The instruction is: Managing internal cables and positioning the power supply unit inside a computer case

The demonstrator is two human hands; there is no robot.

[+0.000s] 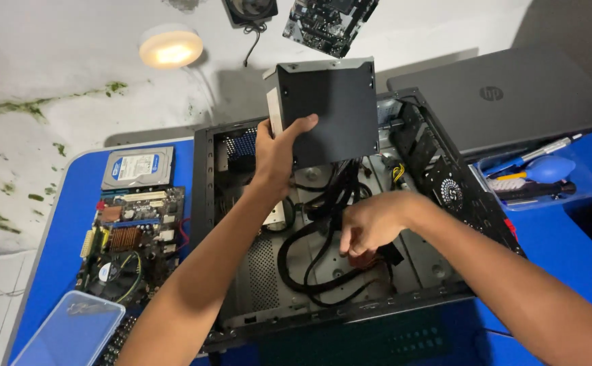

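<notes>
Two bare hands are busy over the open black steel computer case (438,169) lying on its side, and the step in hand looks like getting the power supply out with its wiring. Nearest us, the right hand (370,227) is down inside the case, fingers curled and pinched around the bundle of black cables (316,237) near a reddish connector; how tight that grip is I cannot tell, the fingertips are hidden. Further in, the left hand (279,149) is wrapped around the lower left corner of the boxy dark grey metal power supply (326,112), thumb on its front face, holding it lifted clear above the case's far end with its cables trailing down. By my reading, the next move calls for freeing those cables so they do not snag as the box comes away. The case sits on a bright blue tabletop (72,196). To the left lie a clear plastic lid (72,329), a bare green motherboard with a copper heatsink (133,244) and a silver hard drive (138,167); to the right, a clear tray of tools with a blue air blower (546,169) and a closed grey laptop (506,95). Beyond, a stained white wall carries a glowing round lamp (170,46).
</notes>
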